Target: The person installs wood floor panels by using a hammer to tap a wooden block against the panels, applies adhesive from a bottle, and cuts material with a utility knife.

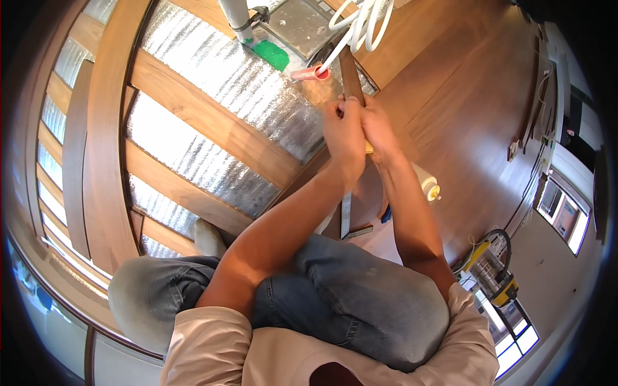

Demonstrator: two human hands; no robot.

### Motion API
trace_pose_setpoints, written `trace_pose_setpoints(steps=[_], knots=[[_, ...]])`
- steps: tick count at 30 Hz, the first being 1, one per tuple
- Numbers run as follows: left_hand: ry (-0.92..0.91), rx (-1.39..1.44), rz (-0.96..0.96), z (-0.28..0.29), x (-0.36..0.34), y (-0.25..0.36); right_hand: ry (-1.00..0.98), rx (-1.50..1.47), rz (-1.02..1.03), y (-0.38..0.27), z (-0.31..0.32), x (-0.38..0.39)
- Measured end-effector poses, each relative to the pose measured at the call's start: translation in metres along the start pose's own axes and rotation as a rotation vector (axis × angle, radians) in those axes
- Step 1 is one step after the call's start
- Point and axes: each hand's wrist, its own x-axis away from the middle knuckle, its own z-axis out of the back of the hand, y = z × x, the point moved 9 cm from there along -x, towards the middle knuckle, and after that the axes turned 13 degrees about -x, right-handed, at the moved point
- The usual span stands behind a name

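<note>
My left hand (344, 132) and my right hand (378, 125) are pressed close together in front of me, both with curled fingers. They grip the near end of a narrow dark brown wood strip (350, 74), which points away from me. Something small and yellow (369, 147) shows below my right hand; its kind is hidden. Just beyond the hands lies a short pink pipe (314, 73) with a white cable (335, 55) running into it. Nearer to me, between my forearms, is a metal square (346, 212). A pale bottle with a yellow cap (428, 184) lies beside my right forearm.
On the left, wooden battens (212, 106) cross silver foil sheeting (193, 145), with loose planks (106, 154) over them. Ahead stand a grey pipe (235, 18) and a floor box (302, 27). Brown flooring (450, 116) spreads to the right, where a yellow-black vacuum-like machine (492, 273) stands.
</note>
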Motion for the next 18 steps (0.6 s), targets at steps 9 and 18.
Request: trace_pose_setpoints(steps=[9,18], knots=[[-0.030,-0.253,-0.341,0.080,-0.022,-0.033,0.281,0.375,0.505,0.021,-0.021,0.000],[-0.007,-0.975,-1.177,0.110,-0.005,0.022,0.512,0.064,1.147,-0.051,0.013,0.109]])
